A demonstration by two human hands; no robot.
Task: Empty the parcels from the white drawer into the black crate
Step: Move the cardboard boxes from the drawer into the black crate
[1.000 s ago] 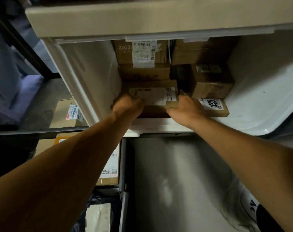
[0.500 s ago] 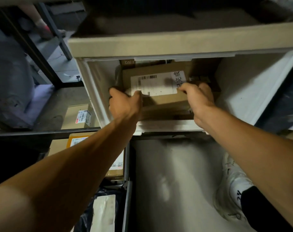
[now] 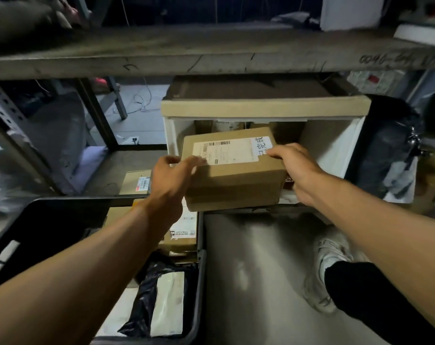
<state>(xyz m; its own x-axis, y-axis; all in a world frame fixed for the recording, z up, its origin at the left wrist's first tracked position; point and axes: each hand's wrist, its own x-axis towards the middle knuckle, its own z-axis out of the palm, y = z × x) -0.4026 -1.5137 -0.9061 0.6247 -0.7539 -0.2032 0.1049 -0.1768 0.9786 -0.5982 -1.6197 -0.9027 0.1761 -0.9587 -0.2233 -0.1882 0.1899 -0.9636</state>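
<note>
Your left hand (image 3: pixel 168 181) and right hand (image 3: pixel 294 168) grip the box (image 3: pixel 233 175), now lifted clear of the drawer (image 3: pixel 330 145), crate (image 3: pixel 197 270) below-left next.

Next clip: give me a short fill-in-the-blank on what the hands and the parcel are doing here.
1. The cardboard box is held by ____ hands.
2. Its white label faces ____.
3. The left hand grips the box's ____ end.
4. The black crate, lower left, already contains ____.

Missing: two; up; left; parcels
</note>
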